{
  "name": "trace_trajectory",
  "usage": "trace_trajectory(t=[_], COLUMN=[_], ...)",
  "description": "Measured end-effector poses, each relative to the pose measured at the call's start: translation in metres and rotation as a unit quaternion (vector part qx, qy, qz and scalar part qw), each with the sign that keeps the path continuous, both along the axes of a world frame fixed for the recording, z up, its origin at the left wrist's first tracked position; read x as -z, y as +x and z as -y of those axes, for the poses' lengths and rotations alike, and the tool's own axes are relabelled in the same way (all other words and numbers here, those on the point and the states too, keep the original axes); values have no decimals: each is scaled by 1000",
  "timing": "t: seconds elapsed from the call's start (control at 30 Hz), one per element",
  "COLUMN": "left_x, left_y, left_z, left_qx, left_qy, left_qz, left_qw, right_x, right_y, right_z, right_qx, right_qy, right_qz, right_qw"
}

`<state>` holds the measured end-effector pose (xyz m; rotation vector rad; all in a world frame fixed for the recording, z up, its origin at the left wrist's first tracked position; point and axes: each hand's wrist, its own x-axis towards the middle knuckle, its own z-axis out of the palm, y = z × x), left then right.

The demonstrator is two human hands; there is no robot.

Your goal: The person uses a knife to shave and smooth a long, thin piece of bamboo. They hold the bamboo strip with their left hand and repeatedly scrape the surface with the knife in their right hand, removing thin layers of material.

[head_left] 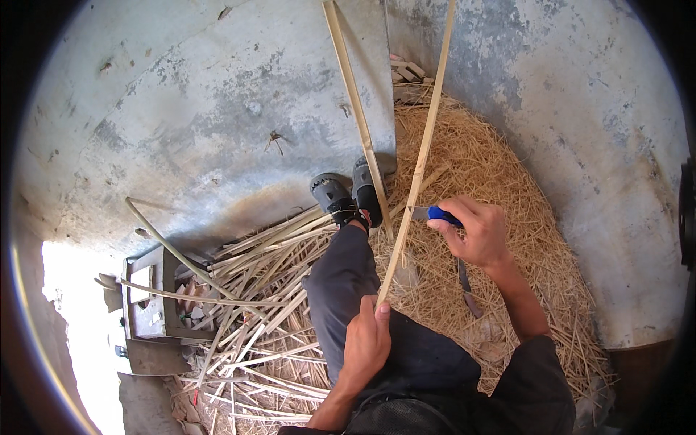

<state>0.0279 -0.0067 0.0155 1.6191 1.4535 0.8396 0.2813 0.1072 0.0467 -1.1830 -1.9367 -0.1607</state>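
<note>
My left hand [366,341] is closed around the lower end of a long pale bamboo strip [422,159], which slants up and away to the top edge of the view. In my right hand [478,235] is a small knife with a blue and black handle [444,214]. Its short blade points left and meets the strip's right edge partway up; how deep it sits in the strip I cannot tell. A second pale strip [353,90] leans beside it, reaching from the upper wall to near my dark shoes [332,194].
Curly shavings [464,145] heap up on the right, with a dark blade-like tool [466,286] lying on them. Many split strips [268,250] cover the floor at left, near a wooden box frame [148,304]. Worn grey walls [188,109] meet in a corner ahead.
</note>
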Motion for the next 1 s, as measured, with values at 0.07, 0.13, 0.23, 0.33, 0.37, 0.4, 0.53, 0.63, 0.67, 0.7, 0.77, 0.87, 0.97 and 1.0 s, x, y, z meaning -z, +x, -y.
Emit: trace_trajectory(t=[0.07,0.13,0.23,0.33,0.37,0.4,0.53,0.63,0.67,0.7,0.77,0.87,0.97,1.0], left_x=[-1,-3,1,4,4,3,-1,5,6,6,4,0,5,6], left_y=[-3,-6,-10,-11,-10,-10,-8,-8,-7,-8,-9,-10,-12,-13], left_z=[-1,-1,-3,-4,-6,-6,-3,1,2,2,2,5,6,7], left_qx=[10,14,17,17,19,17,11,13,16,15,11,20,42,47], left_qy=[-16,-19,-36,-51,-54,-42,-3,12,15,12,8,-19,-3,-26], left_qz=[-18,-7,25,41,42,37,14,-2,-5,-7,-10,2,30,40], left_qw=[1000,1000,999,998,997,998,1000,1000,1000,1000,1000,1000,999,998], right_x=[5,12,13,14,14,15,18,14,13,12,11,7,10,9], right_y=[2,1,-4,-6,-6,-6,-10,-15,-15,-14,-13,-13,-11,-12], right_z=[-1,-2,0,4,6,6,2,0,1,1,1,2,4,5], right_qx=[-8,-18,-48,-83,-92,-93,-79,-67,-64,-60,-53,-41,-18,-10], right_qy=[-9,-7,-70,-172,-206,-194,-62,15,26,24,21,27,35,34], right_qz=[-4,-29,-106,-189,-214,-212,-141,-69,-49,-52,-57,-36,-16,-12], right_qw=[1000,999,991,963,950,953,985,995,996,997,997,998,999,999])
